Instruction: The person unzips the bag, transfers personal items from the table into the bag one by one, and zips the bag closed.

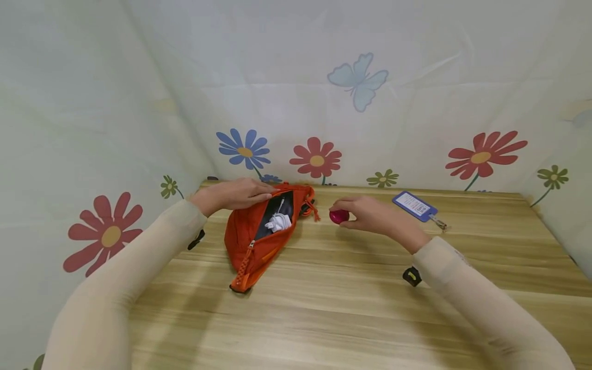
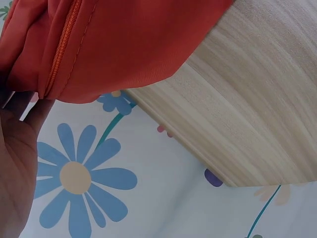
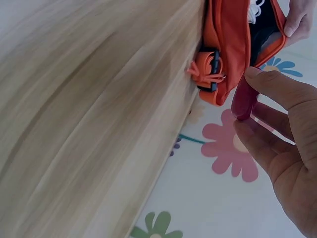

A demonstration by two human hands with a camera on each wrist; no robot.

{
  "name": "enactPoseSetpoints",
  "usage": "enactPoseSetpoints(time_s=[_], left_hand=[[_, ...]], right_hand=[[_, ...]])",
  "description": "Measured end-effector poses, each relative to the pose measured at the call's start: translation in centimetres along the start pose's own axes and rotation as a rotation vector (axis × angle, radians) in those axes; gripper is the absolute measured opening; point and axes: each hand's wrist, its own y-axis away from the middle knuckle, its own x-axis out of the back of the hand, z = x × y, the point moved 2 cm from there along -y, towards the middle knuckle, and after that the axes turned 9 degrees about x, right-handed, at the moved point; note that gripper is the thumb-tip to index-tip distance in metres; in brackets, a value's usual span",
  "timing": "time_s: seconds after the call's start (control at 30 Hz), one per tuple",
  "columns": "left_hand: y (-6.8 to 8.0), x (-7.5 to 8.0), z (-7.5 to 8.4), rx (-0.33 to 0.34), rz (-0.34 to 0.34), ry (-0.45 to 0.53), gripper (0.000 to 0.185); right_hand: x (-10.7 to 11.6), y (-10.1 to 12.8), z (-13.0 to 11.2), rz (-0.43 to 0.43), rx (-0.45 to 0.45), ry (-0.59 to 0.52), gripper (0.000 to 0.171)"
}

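Note:
An orange-red waist bag (image 1: 245, 231) lies on the left of the table with its zipper undone and its dark lining showing. Inside it sits a white charger with its cable (image 1: 279, 222). My left hand (image 1: 238, 194) holds the far edge of the bag's opening; in the left wrist view its fingers (image 2: 37, 116) reach behind the red fabric. To the right of the bag, my right hand (image 1: 370, 213) pinches a small, glossy magenta round object (image 1: 339, 216) between thumb and fingers. In the right wrist view this magenta object (image 3: 244, 99) appears edge-on, overlapping the bag's end.
A blue-framed card holder (image 1: 414, 205) with a metal clip lies at the back right of the wooden table (image 1: 324, 308). A small black item (image 1: 411, 276) is by the right forearm, and a black strap piece (image 1: 196, 240) is left of the bag. Flower-printed sheeting (image 1: 277, 103) rises behind.

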Motion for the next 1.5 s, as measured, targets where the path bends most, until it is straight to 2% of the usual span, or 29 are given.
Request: enactPoseSetpoints(time_s=[0.47, 0.8, 1.03, 1.3, 1.5], left_hand=[[0.1, -0.1, 0.0, -0.001, 0.011, 0.007, 0.045], [0.1, -0.3, -0.1, 0.008, 0.005, 0.021, 0.047], [0.0, -0.3, 0.0, 0.028, -0.009, 0.045, 0.048], [0.0, -0.3, 0.1, 0.026, -0.012, 0.062, 0.048], [0.1, -0.1, 0.2, -0.002, 0.019, 0.061, 0.043]], right_hand=[[-0.5, -5.3, -1.0, 0.008, 0.054, -0.02, 0.04], [-1.3, -7.7, -1.3, -0.004, 0.069, -0.042, 0.043], [-2.0, -9.5, -1.9, -0.05, 0.055, -0.045, 0.045], [-2.6, -11.6, -2.4, -0.03, 0.105, -0.078, 0.034], [-2.9, -12.6, -2.9, 0.005, 0.073, -0.071, 0.024]])
